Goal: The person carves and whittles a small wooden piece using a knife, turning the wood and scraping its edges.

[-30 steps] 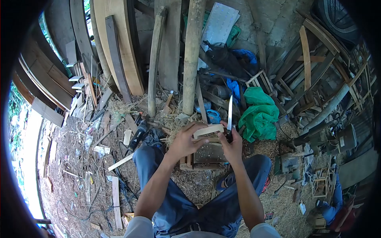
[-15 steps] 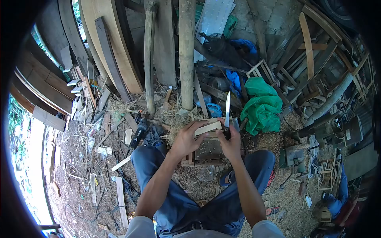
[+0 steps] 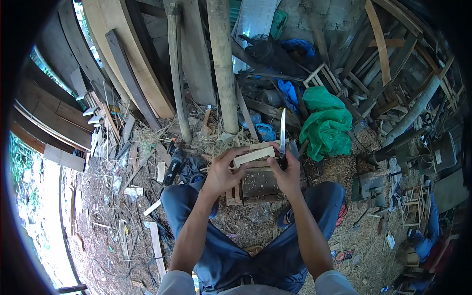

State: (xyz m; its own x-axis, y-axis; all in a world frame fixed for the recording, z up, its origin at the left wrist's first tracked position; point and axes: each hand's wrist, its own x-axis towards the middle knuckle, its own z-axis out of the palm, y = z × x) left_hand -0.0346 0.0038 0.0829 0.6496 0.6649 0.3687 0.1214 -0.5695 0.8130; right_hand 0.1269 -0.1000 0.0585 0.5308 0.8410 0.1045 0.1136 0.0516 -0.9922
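Note:
A short, pale wood block point(image 3: 254, 156) lies across the space in front of my knees, with my left hand point(image 3: 223, 172) closed around its left end. My right hand point(image 3: 286, 169) grips a knife point(image 3: 282, 132) by its dark handle, blade pointing up and away from me. The right thumb rests against the block's right end. Beneath both hands stands a low wooden work stand point(image 3: 260, 182), its dark top sprinkled with small chips.
A green plastic sheet point(image 3: 325, 123) lies crumpled at the right. An angle grinder point(image 3: 174, 164) sits left of my knee. Wooden posts point(image 3: 223, 69) and boards lean ahead. Shavings and offcuts cover the ground. Another person's blue-clad leg point(image 3: 432, 221) shows at the far right.
The wood block has turned slightly, its broad pale face now more toward me, and my left hand has shifted a little left. The knife stays upright in my right hand. The view has tilted slightly.

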